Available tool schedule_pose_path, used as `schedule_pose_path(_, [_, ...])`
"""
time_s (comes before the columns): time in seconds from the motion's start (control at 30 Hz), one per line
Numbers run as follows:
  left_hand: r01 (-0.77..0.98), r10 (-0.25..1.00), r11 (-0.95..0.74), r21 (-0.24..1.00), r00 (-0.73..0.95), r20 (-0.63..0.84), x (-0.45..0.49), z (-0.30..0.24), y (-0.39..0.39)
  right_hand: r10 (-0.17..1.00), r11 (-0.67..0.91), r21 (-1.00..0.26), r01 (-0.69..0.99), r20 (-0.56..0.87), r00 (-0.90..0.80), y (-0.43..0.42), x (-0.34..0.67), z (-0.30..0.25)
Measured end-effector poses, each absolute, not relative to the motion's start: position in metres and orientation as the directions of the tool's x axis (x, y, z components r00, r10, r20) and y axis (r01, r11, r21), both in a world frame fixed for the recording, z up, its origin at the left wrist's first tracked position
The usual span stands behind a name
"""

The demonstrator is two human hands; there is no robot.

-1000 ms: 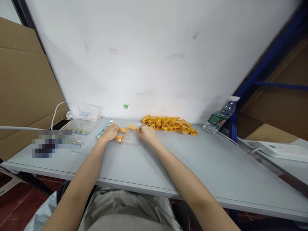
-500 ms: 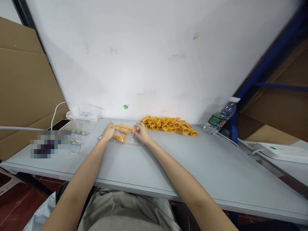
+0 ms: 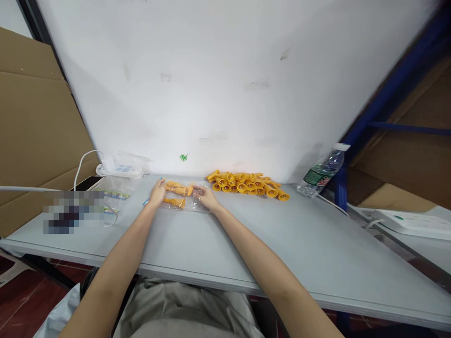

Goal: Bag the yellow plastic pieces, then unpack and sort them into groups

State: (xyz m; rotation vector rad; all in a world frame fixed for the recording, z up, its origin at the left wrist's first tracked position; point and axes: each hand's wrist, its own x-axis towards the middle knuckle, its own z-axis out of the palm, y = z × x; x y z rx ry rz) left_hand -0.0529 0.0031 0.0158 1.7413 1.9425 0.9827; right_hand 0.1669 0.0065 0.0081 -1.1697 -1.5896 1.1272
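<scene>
My left hand [image 3: 157, 192] is closed on the left edge of a clear plastic bag [image 3: 199, 205] that lies flat on the table. Inside the bag are a few yellow plastic horns [image 3: 175, 203], narrow with flared ends. At the bag's right side, my right hand [image 3: 207, 197] has its fingers closed at the end of another yellow horn [image 3: 190, 190]; the film partly hides the grip. Right of that hand lies a heap of similar yellow horns [image 3: 242, 188], most with their open bells towards me.
Flat printed bags [image 3: 118, 194] lie on the left, by a white power strip [image 3: 121, 169], a phone [image 3: 88, 182] and a cable. A clear bottle [image 3: 324, 171] leans at the right near a blue post. The white wall [image 3: 225, 94] bounds the table's back.
My right fingertips and the horn at them have shifted slightly left, further over the bag. My left hand has stayed at the bag's left edge. The heap has not changed.
</scene>
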Motion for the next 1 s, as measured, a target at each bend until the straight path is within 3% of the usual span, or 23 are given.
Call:
schedule_pose_path(0.17, [0.863, 0.989, -0.108, 0.493, 0.044, 0.141, -0.042, 0.023, -0.011, 0.94, 0.209, -0.944, 0.256, 0.121, -0.32, 0.006, 0.165, 0.015])
schedule_pose_path(0.3, [0.922, 0.994, -0.101, 0.375, 0.081, 0.07, -0.041, 0.026, -0.016, 0.942, 0.295, -0.829, 0.475, 0.17, -0.289, 0.011, 0.169, 0.029])
schedule_pose_path(0.4, [0.934, 0.997, -0.059, 0.353, 0.041, 0.06, -0.048, 0.027, -0.016, 0.942, 0.32, -0.65, 0.69, 0.297, -0.157, 0.014, 0.18, 0.049])
schedule_pose_path(0.53, [0.936, 0.997, -0.014, 0.352, -0.014, 0.075, -0.059, 0.026, -0.013, 0.866, 0.279, -0.299, 0.913, 0.489, -0.105, 0.014, 0.199, 0.076])
schedule_pose_path(0.67, [0.937, 0.996, -0.001, 0.348, -0.032, 0.087, -0.063, 0.025, -0.012, 0.904, 0.095, -0.075, 0.993, 0.424, -0.054, 0.019, 0.218, 0.089])
schedule_pose_path(0.83, [0.937, 0.996, 0.003, 0.35, -0.033, 0.08, -0.062, 0.026, -0.012, 0.975, -0.07, -0.098, 0.993, 0.202, 0.089, 0.027, 0.23, 0.097])
schedule_pose_path(0.93, [0.928, 0.994, -0.001, 0.372, -0.038, 0.1, -0.062, 0.025, -0.012, 0.973, -0.03, -0.164, 0.986, 0.219, 0.066, 0.03, 0.232, 0.101])
schedule_pose_path(1.0, [0.925, 0.993, -0.008, 0.38, -0.037, 0.112, -0.062, 0.024, -0.011, 0.954, 0.013, -0.285, 0.958, 0.29, 0.073, 0.032, 0.232, 0.102])
